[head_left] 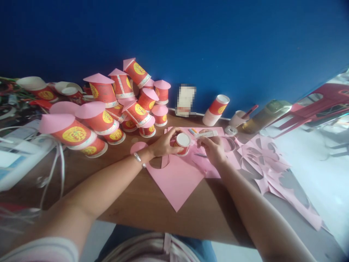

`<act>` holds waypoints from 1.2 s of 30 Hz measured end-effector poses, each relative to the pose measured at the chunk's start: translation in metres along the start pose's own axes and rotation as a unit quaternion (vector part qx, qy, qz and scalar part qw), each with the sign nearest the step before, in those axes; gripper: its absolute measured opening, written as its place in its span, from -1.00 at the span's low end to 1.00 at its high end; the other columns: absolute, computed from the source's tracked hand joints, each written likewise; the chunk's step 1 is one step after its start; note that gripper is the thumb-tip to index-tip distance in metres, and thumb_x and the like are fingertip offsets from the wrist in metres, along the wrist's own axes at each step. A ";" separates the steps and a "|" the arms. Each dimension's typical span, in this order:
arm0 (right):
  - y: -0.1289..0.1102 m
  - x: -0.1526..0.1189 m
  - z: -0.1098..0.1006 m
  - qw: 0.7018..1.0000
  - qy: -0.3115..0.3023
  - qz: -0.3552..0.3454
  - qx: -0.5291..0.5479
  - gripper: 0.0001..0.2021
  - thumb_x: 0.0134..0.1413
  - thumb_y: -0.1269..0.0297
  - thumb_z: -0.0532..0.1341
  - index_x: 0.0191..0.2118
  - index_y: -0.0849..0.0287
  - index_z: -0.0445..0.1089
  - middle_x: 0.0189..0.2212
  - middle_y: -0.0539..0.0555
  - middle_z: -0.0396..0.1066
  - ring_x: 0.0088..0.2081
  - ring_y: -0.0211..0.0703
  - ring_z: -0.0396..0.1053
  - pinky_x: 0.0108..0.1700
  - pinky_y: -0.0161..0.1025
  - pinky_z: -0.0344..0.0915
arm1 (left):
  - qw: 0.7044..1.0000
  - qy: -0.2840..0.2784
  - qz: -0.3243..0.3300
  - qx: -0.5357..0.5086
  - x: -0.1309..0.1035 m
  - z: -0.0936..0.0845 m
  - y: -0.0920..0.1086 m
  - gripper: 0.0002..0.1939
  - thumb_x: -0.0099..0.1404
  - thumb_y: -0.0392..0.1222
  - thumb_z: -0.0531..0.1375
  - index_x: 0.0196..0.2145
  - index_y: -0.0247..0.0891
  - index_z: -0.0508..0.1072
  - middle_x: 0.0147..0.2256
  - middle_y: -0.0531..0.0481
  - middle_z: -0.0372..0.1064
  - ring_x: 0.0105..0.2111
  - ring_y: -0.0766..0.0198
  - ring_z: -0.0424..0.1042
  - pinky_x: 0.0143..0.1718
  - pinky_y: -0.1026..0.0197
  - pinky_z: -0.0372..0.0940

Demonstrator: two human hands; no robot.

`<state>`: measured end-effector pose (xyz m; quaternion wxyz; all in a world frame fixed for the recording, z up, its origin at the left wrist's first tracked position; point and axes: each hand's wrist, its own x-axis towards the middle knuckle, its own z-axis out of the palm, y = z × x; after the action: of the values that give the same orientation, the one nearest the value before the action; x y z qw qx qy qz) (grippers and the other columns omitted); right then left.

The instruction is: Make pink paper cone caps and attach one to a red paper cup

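My left hand (166, 143) is wrapped round a red and white paper cup (183, 139), whose pale round end faces up. Close to the cup's right side, my right hand (212, 146) has its thumb and fingertips pinched together; what they hold, if anything, is too small to make out. A white tube (208, 134) lies just behind the right fingers. Under both hands are pink paper sheets (177, 182), with scissors (203, 156) partly hidden by the right hand. A pink paper disc (139, 147) sits by the left wrist.
Several red cups with pink cone tops (102, 89) are piled at the left. Behind stand stacked cups (216, 109), a tape roll (231, 130), a cup with a red-handled tool (237, 118) and a bottle (265, 116). Pink scraps (268, 167) cover the right side; white cables (62, 163) hang left.
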<state>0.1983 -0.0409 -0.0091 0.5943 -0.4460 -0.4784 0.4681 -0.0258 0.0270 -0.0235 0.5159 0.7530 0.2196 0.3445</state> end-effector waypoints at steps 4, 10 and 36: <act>0.001 0.005 -0.004 0.999 0.028 0.012 0.042 -0.66 -0.01 -0.03 0.43 -0.30 0.13 0.46 -0.51 -0.02 0.36 -0.48 -0.22 0.28 -0.45 -0.24 0.28 | 1.000 0.011 0.002 0.018 0.000 0.002 -0.003 -0.38 0.10 -0.07 0.47 0.03 -0.18 0.31 0.02 -0.13 0.38 0.08 0.01 0.41 0.17 -0.06 0.29; 0.006 0.004 -0.007 0.999 0.033 -0.014 -0.011 -0.63 0.06 -0.10 0.40 -0.29 0.13 0.45 -0.50 -0.01 0.38 -0.49 -0.21 0.31 -0.45 -0.23 0.33 | 0.987 0.077 0.041 0.136 0.002 0.008 0.001 -0.37 0.03 -0.08 0.50 0.00 -0.18 0.35 -0.04 -0.11 0.38 0.01 0.01 0.38 0.15 -0.11 0.26; -0.010 -0.016 0.011 0.930 -0.002 -0.191 -0.315 -0.93 0.20 0.23 0.27 -0.25 0.09 0.44 -0.34 0.04 0.56 -0.43 -0.17 0.45 -0.31 -0.17 0.42 | 0.987 0.061 -0.029 0.148 0.002 0.014 0.009 -0.47 0.07 -0.10 0.44 -0.06 -0.21 0.34 -0.09 -0.09 0.44 -0.08 0.04 0.45 -0.04 0.00 0.37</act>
<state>0.1875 -0.0579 -0.0002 0.5007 -0.5092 -0.6785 0.1721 -0.0147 0.0162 -0.0175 0.3939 0.7922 0.3209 0.3381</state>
